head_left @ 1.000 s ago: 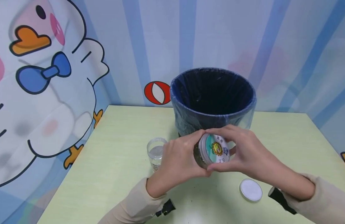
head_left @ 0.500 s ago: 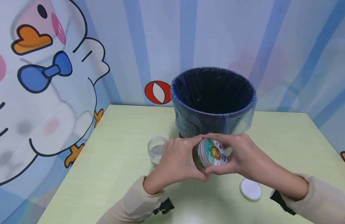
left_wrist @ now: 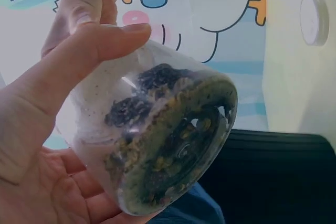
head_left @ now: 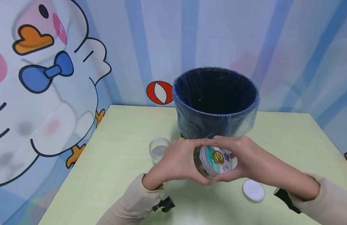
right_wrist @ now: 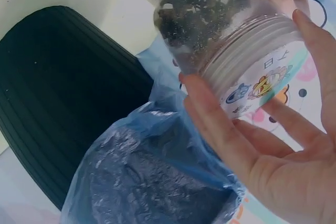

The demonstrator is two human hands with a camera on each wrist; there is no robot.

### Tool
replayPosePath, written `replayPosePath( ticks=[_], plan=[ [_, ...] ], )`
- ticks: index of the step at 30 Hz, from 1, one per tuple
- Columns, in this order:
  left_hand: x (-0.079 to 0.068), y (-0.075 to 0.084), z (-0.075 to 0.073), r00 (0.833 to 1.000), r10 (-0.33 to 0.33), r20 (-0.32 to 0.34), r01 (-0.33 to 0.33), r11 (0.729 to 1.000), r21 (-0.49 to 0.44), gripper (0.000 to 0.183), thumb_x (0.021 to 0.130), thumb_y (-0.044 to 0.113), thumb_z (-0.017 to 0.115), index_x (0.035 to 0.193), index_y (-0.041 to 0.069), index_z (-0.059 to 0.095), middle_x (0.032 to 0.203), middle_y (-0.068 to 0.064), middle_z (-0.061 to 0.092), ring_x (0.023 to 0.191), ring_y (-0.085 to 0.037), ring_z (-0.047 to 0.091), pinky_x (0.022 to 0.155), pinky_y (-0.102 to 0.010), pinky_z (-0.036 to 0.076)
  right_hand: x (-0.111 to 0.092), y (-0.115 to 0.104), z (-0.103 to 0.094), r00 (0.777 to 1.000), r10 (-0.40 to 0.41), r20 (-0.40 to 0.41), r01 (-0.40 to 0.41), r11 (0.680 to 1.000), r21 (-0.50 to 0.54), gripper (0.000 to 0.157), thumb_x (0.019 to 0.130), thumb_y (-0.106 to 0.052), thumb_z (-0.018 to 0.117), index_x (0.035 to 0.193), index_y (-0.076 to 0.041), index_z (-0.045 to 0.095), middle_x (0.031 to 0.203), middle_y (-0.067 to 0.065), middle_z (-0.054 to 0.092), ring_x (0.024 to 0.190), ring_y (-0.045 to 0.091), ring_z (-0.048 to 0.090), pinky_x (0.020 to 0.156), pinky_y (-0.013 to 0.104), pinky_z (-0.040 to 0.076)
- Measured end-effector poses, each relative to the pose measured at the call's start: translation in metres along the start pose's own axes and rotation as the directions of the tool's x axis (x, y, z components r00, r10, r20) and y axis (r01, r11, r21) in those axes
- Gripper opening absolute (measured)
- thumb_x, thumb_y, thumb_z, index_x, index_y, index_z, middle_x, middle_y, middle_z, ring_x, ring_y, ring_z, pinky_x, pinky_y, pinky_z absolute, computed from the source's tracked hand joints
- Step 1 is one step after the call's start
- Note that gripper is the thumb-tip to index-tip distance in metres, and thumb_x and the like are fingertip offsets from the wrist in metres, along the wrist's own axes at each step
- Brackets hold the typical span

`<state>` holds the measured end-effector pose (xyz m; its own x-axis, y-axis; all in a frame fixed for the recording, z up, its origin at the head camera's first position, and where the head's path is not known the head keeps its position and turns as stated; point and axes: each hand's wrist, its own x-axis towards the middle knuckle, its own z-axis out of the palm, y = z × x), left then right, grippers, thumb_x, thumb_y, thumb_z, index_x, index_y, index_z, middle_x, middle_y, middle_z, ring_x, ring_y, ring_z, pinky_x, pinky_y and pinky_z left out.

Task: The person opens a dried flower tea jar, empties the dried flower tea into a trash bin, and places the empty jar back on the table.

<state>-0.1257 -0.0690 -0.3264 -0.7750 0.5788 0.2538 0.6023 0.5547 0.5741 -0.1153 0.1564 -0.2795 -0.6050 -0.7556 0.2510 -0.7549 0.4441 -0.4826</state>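
Observation:
Both hands hold a clear plastic jar (left_wrist: 173, 135) in front of the bin, above the table. Dark, dried, leafy bits fill part of it, mostly near its base. My left hand (head_left: 179, 161) is curled round the jar's body, its thumb along one side in the left wrist view. On the jar sits a screw lid (right_wrist: 257, 72) with a white and teal sunflower label, tilted to face right in the head view. The fingers and thumb of my right hand (head_left: 252, 157) grip the lid's edge from opposite sides.
A dark bin (head_left: 218, 125) lined with a translucent blue bag (right_wrist: 157, 166) stands behind the hands. Beside the left hand is a second clear jar (head_left: 158, 149), partly hidden. A round white lid (head_left: 253, 190) lies on the pale table (head_left: 125, 125) at right.
Both hands have come down slightly with the jar, uncovering more of the bin's front. The right fingers have shifted round the lid's edge, and its label appears slightly turned. The lid stays on.

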Motion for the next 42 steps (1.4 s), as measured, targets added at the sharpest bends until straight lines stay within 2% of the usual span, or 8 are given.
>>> replayPosePath(
  ticks=[5,8,12,19,26,30,35,42],
  plan=[
    [0.0,0.003,-0.002,0.999,-0.006,0.035,0.006,1.0,-0.004,0.089,0.058,0.044,0.095,0.135,0.016,0.062,0.113,0.008,0.069,0.097,-0.002,0.06,0.082,-0.022,0.049,-0.005,0.003,-0.001,0.999,-0.042,-0.004,0.042,0.999,0.007,0.072,0.077,-0.034,0.087,0.139,-0.013,0.058,0.134,0.008,0.061,0.119,0.031,0.061,0.079,0.032,0.057],
    [0.0,0.005,-0.005,0.998,-0.008,0.059,0.009,1.0,-0.016,0.089,0.059,0.044,0.095,0.137,0.017,0.06,0.114,0.008,0.069,0.098,-0.001,0.06,0.084,-0.023,0.049,-0.008,0.004,-0.002,0.995,-0.1,-0.002,0.1,0.995,0.0,0.074,0.076,-0.033,0.088,0.141,-0.015,0.057,0.137,0.007,0.059,0.125,0.036,0.056,0.081,0.037,0.057],
    [-0.001,0.007,-0.009,0.997,-0.003,0.082,0.006,1.0,-0.031,0.091,0.061,0.044,0.094,0.14,0.017,0.058,0.116,0.008,0.069,0.099,-0.001,0.06,0.084,-0.022,0.049,-0.01,0.005,-0.006,0.985,-0.171,0.008,0.171,0.985,-0.031,0.075,0.077,-0.033,0.087,0.143,-0.018,0.055,0.141,0.006,0.057,0.126,0.037,0.055,0.082,0.04,0.057],
    [-0.001,0.01,-0.014,0.995,0.019,0.102,-0.014,0.999,-0.049,0.093,0.06,0.043,0.095,0.141,0.019,0.057,0.113,0.01,0.07,0.098,0.001,0.06,0.083,-0.022,0.049,-0.012,0.005,-0.01,0.973,-0.227,0.039,0.228,0.972,-0.054,0.077,0.078,-0.033,0.085,0.146,-0.021,0.05,0.144,0.006,0.052,0.128,0.033,0.052,0.083,0.041,0.057],
    [-0.002,0.013,-0.017,0.996,0.007,0.094,-0.002,0.999,-0.054,0.094,0.062,0.042,0.094,0.143,0.018,0.054,0.116,0.008,0.069,0.1,-0.002,0.06,0.086,-0.023,0.049,-0.013,0.001,-0.013,0.964,-0.263,0.034,0.265,0.959,-0.099,0.08,0.077,-0.03,0.087,0.147,-0.02,0.048,0.146,0.009,0.049,0.13,0.03,0.05,0.084,0.043,0.056],
    [-0.003,0.014,-0.017,0.997,0.0,0.079,0.004,0.998,-0.057,0.091,0.063,0.043,0.094,0.142,0.019,0.056,0.114,0.008,0.069,0.099,-0.002,0.06,0.084,-0.023,0.05,-0.013,-0.004,-0.015,0.968,-0.249,0.036,0.251,0.96,-0.126,0.08,0.081,-0.036,0.083,0.149,-0.02,0.045,0.15,0.007,0.045,0.132,0.028,0.048,0.085,0.043,0.056],
    [-0.003,0.015,-0.016,0.999,-0.001,0.042,0.003,0.999,-0.045,0.086,0.063,0.046,0.093,0.137,0.019,0.059,0.112,0.01,0.069,0.098,-0.001,0.059,0.083,-0.022,0.05,-0.013,-0.011,-0.013,0.989,-0.148,0.019,0.149,0.974,-0.169,0.082,0.084,-0.045,0.076,0.153,-0.024,0.039,0.153,0.003,0.04,0.132,0.026,0.048,0.088,0.045,0.054],
    [-0.004,0.021,-0.018,1.0,-0.018,0.011,0.019,1.0,-0.021,0.091,0.064,0.046,0.092,0.141,0.016,0.055,0.112,0.008,0.067,0.098,-0.004,0.058,0.083,-0.023,0.049,-0.009,-0.017,-0.009,0.984,-0.127,-0.122,0.1,0.974,-0.203,0.073,0.085,-0.044,0.078,0.146,-0.018,0.048,0.138,-0.003,0.049,0.114,0.014,0.056,0.08,0.035,0.057]
  ],
)
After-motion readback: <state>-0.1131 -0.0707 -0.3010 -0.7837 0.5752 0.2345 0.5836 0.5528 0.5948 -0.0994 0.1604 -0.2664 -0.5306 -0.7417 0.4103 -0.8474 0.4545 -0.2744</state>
